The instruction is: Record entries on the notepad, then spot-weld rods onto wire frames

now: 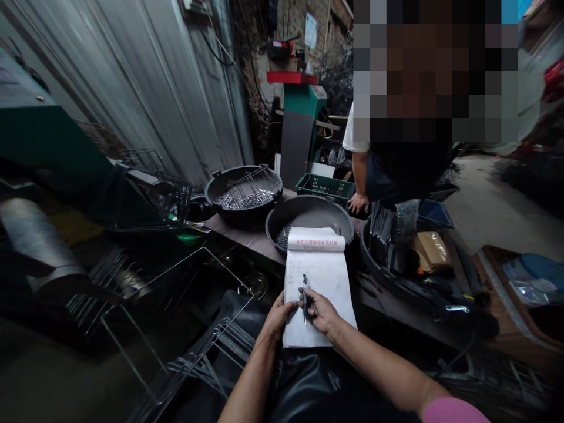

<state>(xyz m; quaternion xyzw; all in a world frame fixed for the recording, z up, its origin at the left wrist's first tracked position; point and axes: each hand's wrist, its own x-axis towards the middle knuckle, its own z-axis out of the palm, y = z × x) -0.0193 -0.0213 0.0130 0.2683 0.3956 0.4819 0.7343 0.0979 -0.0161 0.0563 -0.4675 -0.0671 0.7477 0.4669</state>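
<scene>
A white notepad (pixel 326 282) lies in front of me above my lap, its top sheets with red printing folded back. Faint handwriting runs down the upper left of the page. My left hand (pixel 280 312) grips the pad's left edge, thumb on top and fingers hidden beneath. Over the page, my right hand (pixel 321 309) pinches a pen (pixel 305 311), which stands nearly upright in the view. Just behind the pad sits a round dark pan (pixel 308 207) with thin metal pieces at its left side.
Another pan (pixel 211 188) holds many metal pieces and a wire rack. Bent wire frames (pixel 207 346) stick up at my left. A co-worker's hand (pixel 359 202) rests near a green crate (pixel 324 185). At right, a black tub (pixel 374 267) holds rods and a brown packet (pixel 432 251).
</scene>
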